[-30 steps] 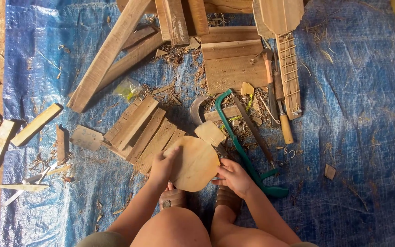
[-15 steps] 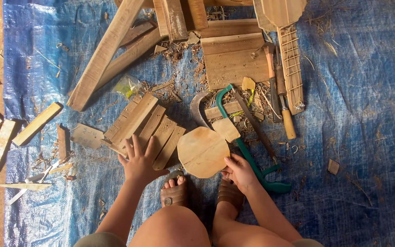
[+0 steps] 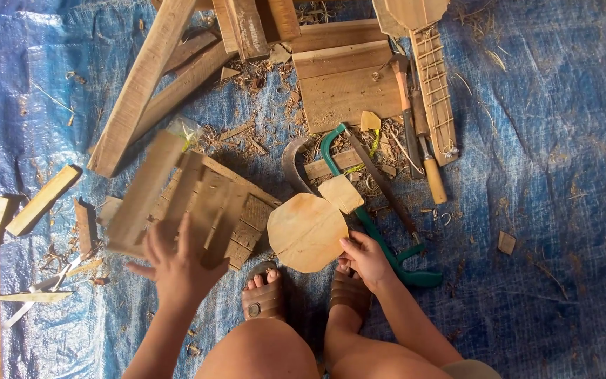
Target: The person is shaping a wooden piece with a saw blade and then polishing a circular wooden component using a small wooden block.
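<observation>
The left hand [image 3: 177, 270] has its fingers spread wide against a stack of flat wooden slats [image 3: 184, 203], lifting them off the blue tarp [image 3: 548, 175]; the slats are blurred, so I cannot tell how many it carries, perhaps 3 or 4. The right hand [image 3: 366, 258] rests at the lower right edge of the rounded wooden disc [image 3: 308, 231], fingertips pinching its rim, the disc lying flat just in front of the 2 sandalled feet [image 3: 264, 298]. To handle the slats well, it seems wise to keep the palm square under the stack and the fingers fanned so no piece slips out sideways, while the right hand pins the disc so it does not slide on the slick tarp. The disc sits between the 2 hands, touching the right one and near, but apart from, the left. A small square offcut [image 3: 341, 193] overlaps the disc's upper edge, and a green-framed saw [image 3: 380, 235] runs just beside the right hand (its handle lies past the wrist). A wide board [image 3: 348, 88], long planks [image 3: 142, 84] and a chisel with a pale handle [image 3: 429, 168] lie farther up, among shavings.
</observation>
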